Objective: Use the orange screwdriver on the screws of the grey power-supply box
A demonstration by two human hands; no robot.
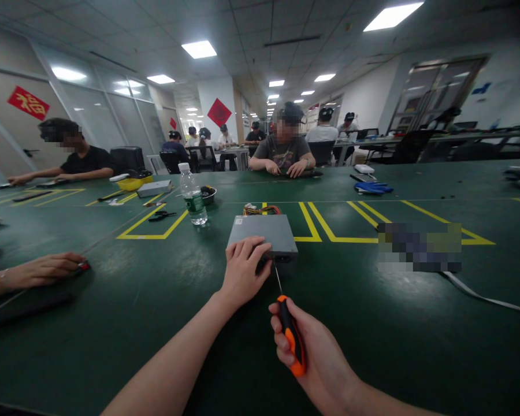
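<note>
A grey metal computer power supply point(264, 228) lies on the green table right ahead of me. Its bundle of coloured wires point(262, 210) comes out at the far side. My left hand point(248, 268) grips the box at its near left corner, fingers over the top and thumb at the front face. An orange and black screwdriver point(291, 335) is in the closed fingers of my right hand point(305, 346). Its thin shaft points up and away, and the tip meets the near face of the power supply close to my left thumb. Whatever the tip touches is too small to make out.
A water bottle point(193, 196) stands beyond the box to the left, beside a dark bowl point(208, 195). Black pliers point(162, 215) lie within yellow tape lines point(143, 236). Blue gloves point(372, 188) rest at the far right. A co-worker's hand point(47, 270) is at the left; another person sits opposite.
</note>
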